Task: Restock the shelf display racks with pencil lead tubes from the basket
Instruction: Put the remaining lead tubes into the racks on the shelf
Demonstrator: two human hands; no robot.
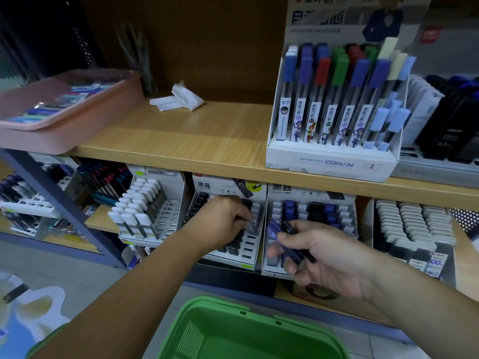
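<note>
Under the shelf board (181, 141), middle rack (250, 249): entry for two hands.

Item 1. Fingers (245, 218) of left hand (223, 218): curled down among the rack's black tubes, at its upper rows. Blurred, so it cannot be told whether they pinch a tube or only press one home. Forearm reaches in from lower left.

Item 2. Fingers (278, 251) of right hand (324, 255): curled round a small bunch of tubes (282, 238), blue and dark, fanned unevenly, ends sticking out past the thumb. Held in the air in front of right rack (311, 211), apparently touching neither rack.

Item 3. Basket (207, 304): green, below both hands, partly in view. No tubes visible in the part shown.

Hazards, judged:
- Bunch is splayed, not squared. A loosened finger would likely let a tube slide out and drop, into the basket at best, otherwise to the floor.
- Left knuckles sit close among seated tubes, so a careless withdrawal may tip or lift neighbours.
- Board hangs low over the back rows, so a tube entered steeply may jam at its slot.
- Bunch mixes blue and dark, and the racks differ in stock, so a misfiled tube is possible.
</note>
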